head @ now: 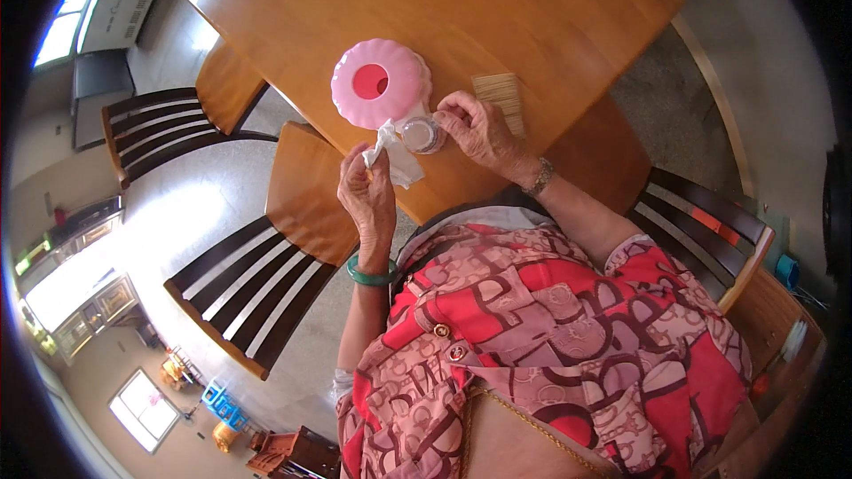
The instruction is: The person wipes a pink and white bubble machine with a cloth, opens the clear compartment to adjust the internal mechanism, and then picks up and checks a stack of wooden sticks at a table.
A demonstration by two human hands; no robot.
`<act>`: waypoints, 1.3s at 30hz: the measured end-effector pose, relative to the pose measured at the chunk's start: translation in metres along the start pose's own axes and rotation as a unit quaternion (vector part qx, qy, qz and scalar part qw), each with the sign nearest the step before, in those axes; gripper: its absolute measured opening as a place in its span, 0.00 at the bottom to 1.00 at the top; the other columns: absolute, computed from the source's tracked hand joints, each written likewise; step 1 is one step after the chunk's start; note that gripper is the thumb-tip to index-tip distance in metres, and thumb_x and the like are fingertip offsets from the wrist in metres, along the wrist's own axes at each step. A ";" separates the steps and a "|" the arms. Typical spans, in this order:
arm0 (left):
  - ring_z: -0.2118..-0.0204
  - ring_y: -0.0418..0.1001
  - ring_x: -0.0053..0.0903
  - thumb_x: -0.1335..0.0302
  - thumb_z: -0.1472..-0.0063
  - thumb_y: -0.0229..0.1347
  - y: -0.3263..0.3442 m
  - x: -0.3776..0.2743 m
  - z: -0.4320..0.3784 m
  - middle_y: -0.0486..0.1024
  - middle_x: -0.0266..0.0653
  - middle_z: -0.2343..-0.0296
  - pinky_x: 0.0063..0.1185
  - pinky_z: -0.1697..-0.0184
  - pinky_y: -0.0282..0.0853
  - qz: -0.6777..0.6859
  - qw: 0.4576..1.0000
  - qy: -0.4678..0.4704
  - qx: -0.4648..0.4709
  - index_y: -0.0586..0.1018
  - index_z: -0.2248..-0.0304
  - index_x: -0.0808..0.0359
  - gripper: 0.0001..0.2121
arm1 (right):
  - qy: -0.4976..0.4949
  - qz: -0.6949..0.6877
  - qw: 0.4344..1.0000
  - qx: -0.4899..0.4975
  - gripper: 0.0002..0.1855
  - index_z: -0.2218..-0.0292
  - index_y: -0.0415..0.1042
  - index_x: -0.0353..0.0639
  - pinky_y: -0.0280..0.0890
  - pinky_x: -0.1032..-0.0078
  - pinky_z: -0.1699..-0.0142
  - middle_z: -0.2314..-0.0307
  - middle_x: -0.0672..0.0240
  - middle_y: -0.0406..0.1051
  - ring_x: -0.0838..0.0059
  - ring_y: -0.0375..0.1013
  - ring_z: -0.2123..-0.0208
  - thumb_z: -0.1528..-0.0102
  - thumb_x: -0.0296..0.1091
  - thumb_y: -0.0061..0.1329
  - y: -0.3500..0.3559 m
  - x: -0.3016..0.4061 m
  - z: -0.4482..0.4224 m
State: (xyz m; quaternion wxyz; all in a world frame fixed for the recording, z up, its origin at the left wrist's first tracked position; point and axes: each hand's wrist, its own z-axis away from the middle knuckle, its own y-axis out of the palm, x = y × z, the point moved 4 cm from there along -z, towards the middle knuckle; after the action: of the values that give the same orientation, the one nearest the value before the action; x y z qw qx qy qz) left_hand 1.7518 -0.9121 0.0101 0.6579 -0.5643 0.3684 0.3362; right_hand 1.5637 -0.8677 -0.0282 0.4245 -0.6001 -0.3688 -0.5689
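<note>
My left hand pinches a white paper tissue, which hangs over the near edge of the table. Just right of the tissue stands a small round container with a clear top. My right hand is at its right side, thumb and index finger curled together by the rim; whether something thin is between them is too small to tell. Behind the container sits a pink scalloped tissue holder with a round opening. A flat row of thin wooden sticks lies beyond my right hand, which partly covers it.
The wooden table stretches away in front of me. Wooden chairs with dark slatted backs stand at left, and another chair is close on the right. A large carton rests at the far left.
</note>
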 end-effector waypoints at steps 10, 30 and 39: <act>0.75 0.62 0.09 0.70 0.42 0.51 0.027 0.022 0.009 0.70 0.24 0.77 0.12 0.72 0.58 0.240 0.953 -0.130 0.128 0.75 0.70 0.68 0.09 | 0.084 0.005 0.996 0.043 0.12 0.72 0.69 0.33 0.64 0.74 0.74 0.80 0.58 0.70 0.71 0.71 0.78 0.48 0.36 0.45 0.000 -0.015 -0.005; 0.77 0.64 0.12 0.72 0.43 0.51 0.022 0.029 0.004 0.71 0.28 0.77 0.16 0.73 0.62 0.231 0.968 -0.096 0.031 0.76 0.72 0.67 0.07 | 0.278 -0.197 0.938 0.061 0.08 0.71 0.67 0.37 0.57 0.89 0.84 0.82 0.71 0.68 0.86 0.66 0.84 0.47 0.34 0.44 0.002 -0.062 -0.004; 0.74 0.71 0.36 0.73 0.55 0.53 0.042 -0.035 -0.011 0.71 0.43 0.77 0.29 0.71 0.66 -0.311 0.924 0.216 0.058 0.76 0.73 0.65 0.07 | 0.270 -0.197 0.939 0.083 0.07 0.74 0.66 0.38 0.55 0.90 0.85 0.84 0.72 0.66 0.87 0.63 0.86 0.48 0.32 0.44 0.009 -0.065 -0.007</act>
State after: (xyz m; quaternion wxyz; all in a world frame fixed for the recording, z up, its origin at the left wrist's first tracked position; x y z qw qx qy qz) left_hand 1.6972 -0.9183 0.0183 0.6650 -0.6706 0.3266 -0.0373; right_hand 1.5642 -0.8751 -0.0938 0.4360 -0.3022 -0.3970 -0.7490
